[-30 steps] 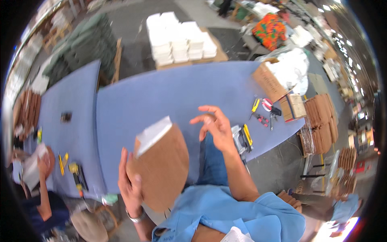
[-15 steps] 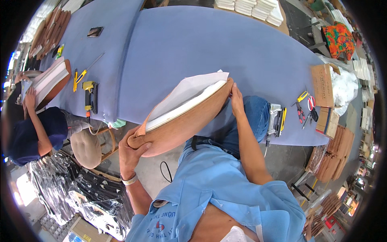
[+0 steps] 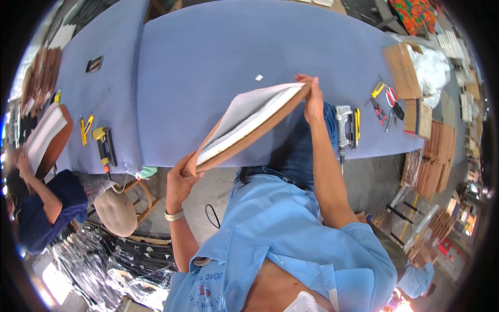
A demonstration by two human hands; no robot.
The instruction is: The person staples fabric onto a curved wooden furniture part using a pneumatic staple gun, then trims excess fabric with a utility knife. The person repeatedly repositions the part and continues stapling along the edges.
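A brown upholstered cushion (image 3: 254,131) is held tilted over the table's near edge. Its opening faces up and away, showing white padding and a pale lining flap inside the brown cover. The lower left corner is gripped by my left hand (image 3: 182,178), fingers closed round it. At the upper right corner, my right hand (image 3: 313,104) is closed on the edge. A small white piece (image 3: 259,77) lies on the blue table (image 3: 218,47) beyond the cushion. Just right of my leg rests a grey staple gun (image 3: 343,127) beside a yellow cutter (image 3: 357,126).
Pliers (image 3: 379,111) and scissors (image 3: 391,95) lie near a cardboard box (image 3: 403,67) at right. On the left table are a yellow-black staple gun (image 3: 105,145), a screwdriver (image 3: 95,115) and a phone (image 3: 94,64). A co-worker (image 3: 52,200) handles another cushion (image 3: 52,138) there. A padded chair (image 3: 115,212) stands below.
The cushion has been turned so its broad brown face is less visible, its right end slightly higher. Both hands keep hold of it. The whole view has shifted, too.
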